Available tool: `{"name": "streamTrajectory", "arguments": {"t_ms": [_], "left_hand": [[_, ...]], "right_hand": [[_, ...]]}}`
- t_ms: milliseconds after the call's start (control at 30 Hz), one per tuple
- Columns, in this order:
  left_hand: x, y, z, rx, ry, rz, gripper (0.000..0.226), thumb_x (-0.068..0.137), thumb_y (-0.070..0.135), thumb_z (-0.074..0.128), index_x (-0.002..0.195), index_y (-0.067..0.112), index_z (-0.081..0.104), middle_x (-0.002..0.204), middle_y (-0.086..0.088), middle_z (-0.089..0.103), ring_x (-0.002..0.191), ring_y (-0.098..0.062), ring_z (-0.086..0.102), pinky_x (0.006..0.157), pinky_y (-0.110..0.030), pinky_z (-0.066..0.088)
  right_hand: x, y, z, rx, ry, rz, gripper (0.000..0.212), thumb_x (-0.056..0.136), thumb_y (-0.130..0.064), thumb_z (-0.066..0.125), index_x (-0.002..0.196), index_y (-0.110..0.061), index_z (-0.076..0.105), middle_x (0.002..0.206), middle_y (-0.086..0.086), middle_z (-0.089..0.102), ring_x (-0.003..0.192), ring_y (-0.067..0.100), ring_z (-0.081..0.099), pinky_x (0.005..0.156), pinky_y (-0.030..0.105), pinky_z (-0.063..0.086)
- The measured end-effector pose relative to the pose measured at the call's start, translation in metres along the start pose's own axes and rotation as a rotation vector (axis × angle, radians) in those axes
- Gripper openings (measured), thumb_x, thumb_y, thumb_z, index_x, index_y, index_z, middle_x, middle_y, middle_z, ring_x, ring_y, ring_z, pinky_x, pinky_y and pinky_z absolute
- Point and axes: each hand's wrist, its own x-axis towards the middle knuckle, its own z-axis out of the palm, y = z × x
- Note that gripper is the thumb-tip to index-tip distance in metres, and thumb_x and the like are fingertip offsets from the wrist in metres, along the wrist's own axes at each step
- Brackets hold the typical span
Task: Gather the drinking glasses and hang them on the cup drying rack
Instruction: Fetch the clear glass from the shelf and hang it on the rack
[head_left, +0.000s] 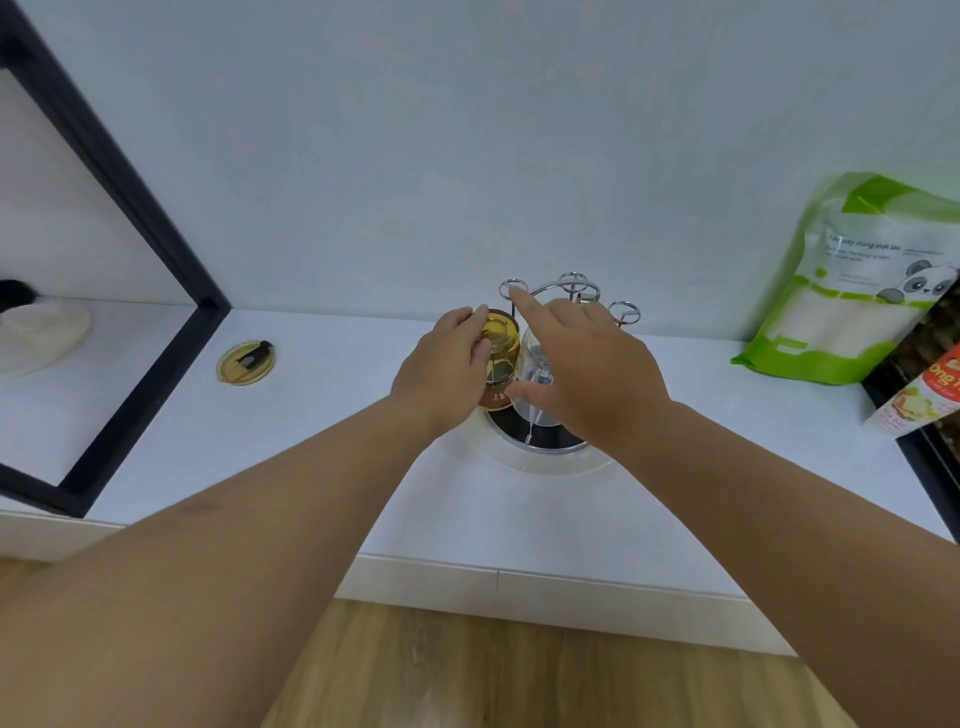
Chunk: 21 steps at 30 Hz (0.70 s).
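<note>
Two bare forearms reach forward from the bottom of the view over a wood-look floor and a white countertop (291, 499).

The left hand (447, 371) wraps around an amber glass (501, 353), fingers curled over its far side and thumb on the near side. The glass is see-through yellow with a brown band and pale lettering at its nearer end. It is tipped well over, its long axis running from near to far, the brown band pointing back toward the person and the rounded yellow end pointing away toward the wall. Whether it already sits on a peg cannot be told.

Just right of it, touching or nearly so, a clear glass (535, 364) hangs mouth-down, mostly hidden behind the right hand (592, 369). That hand is loosely spread and grips nothing: its index finger points ahead at a wire loop of the cup drying rack (571, 286), its thumb reaching toward the amber glass.

The chrome rack rises beyond both hands, its ring-tipped pegs fanned out, above a dark round base in a white tray (550, 465).

Well left of the left hand lies a round amber lid (245, 362). Far right of the right hand, a green pouch (852, 280) with a panda leans on the wall.
</note>
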Motion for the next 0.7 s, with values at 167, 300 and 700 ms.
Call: {"name": "streamTrajectory", "arguments": {"t_ms": [167,300,700], "left_hand": [[-0.005,-0.001,0.002,-0.009,0.043,-0.009,0.052,0.108,0.036,0.040,0.158,0.022,0.036,0.159,0.003,0.038,0.142,-0.018,0.041,0.109,-0.036,0.041],[-0.007,-0.002,0.003,-0.022,0.070,-0.015,0.052,0.108,0.039,0.042,0.157,0.022,0.038,0.156,0.004,0.041,0.138,-0.017,0.044,0.106,-0.035,0.042],[-0.011,0.001,0.009,-0.063,0.115,-0.031,0.052,0.107,0.039,0.042,0.157,0.022,0.039,0.155,0.003,0.041,0.136,-0.017,0.046,0.106,-0.038,0.045]], "right_hand": [[-0.005,0.001,0.002,0.013,0.037,-0.005,0.104,0.080,-0.061,0.079,0.165,-0.032,0.025,0.126,-0.003,0.064,0.119,0.025,0.054,0.069,0.040,0.058],[-0.010,0.001,0.006,0.024,0.040,-0.013,0.104,0.080,-0.060,0.079,0.164,-0.032,0.025,0.130,-0.005,0.064,0.120,0.025,0.054,0.068,0.037,0.054],[-0.006,-0.002,0.019,-0.054,-0.020,0.022,0.107,0.081,-0.060,0.078,0.166,-0.032,0.019,0.119,0.001,0.064,0.109,0.026,0.058,0.067,0.038,0.051]]}}
